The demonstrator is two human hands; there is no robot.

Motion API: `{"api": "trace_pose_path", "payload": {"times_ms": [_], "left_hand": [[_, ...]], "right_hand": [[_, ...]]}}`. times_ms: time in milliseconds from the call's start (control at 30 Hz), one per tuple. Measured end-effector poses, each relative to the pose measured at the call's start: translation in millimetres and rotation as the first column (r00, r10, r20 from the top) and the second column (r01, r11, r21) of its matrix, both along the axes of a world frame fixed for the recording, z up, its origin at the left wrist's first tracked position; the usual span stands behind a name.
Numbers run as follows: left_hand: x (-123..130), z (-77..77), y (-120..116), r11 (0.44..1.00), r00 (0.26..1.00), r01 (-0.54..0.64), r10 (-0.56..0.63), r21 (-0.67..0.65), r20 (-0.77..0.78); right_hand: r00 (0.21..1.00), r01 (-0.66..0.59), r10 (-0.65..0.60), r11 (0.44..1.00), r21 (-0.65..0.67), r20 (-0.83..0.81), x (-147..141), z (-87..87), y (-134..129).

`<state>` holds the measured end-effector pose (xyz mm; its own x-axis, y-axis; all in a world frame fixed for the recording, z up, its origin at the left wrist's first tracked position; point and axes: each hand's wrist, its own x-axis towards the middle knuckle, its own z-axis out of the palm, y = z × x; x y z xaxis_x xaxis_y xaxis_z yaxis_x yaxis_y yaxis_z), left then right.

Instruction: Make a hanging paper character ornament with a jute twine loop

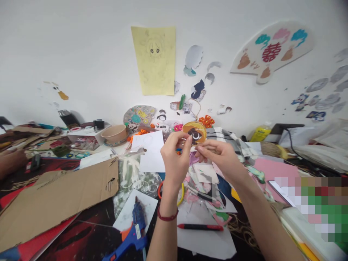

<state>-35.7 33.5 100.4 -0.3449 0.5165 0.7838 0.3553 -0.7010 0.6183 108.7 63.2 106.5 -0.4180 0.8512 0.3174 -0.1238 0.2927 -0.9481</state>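
Observation:
My left hand (pixel 178 150) is raised at the middle of the view, thumb and forefinger pinched together; what lies between them is too small to make out. To its right, my right hand (pixel 217 154) has its thumb pressed to its fingers, and anything it holds is hidden or too small to tell. Just behind both hands is a round yellow cartoon-face ornament (pixel 199 132) with big eyes and a string loop above it. Below the hands a red and black pen (pixel 200 227) lies on white paper (pixel 206 243).
A blue glue gun (pixel 133 235) lies in front, left of my left wrist. Large cardboard (pixel 59 195) covers the left side, near a bowl (pixel 114 134). Another person's hand (pixel 12 161) rests at the far left. Pink paper (pixel 277 174) and a yellow bottle (pixel 261 132) are right.

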Motion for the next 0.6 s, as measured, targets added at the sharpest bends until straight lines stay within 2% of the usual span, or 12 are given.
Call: {"api": "trace_pose_path", "payload": {"times_ms": [133,400,600], "left_hand": [[1.4,-9.1,0.1,0.999,1.0,-0.015,0.015,-0.034,0.023],[-2.8,-28.8,10.5,0.997,0.976,-0.052,0.064,-0.065,0.21],[-5.7,-36.4,15.3,0.997,0.964,-0.056,0.067,-0.052,0.257]], "right_hand": [[1.0,0.015,-0.014,1.0,0.011,-0.01,-0.5,-0.9,1.2],[0.986,0.047,-0.054,0.998,0.048,0.155,-6.8,-6.7,4.7],[0.987,0.121,-0.124,0.992,0.03,0.101,-20.1,-19.1,8.5]]}}
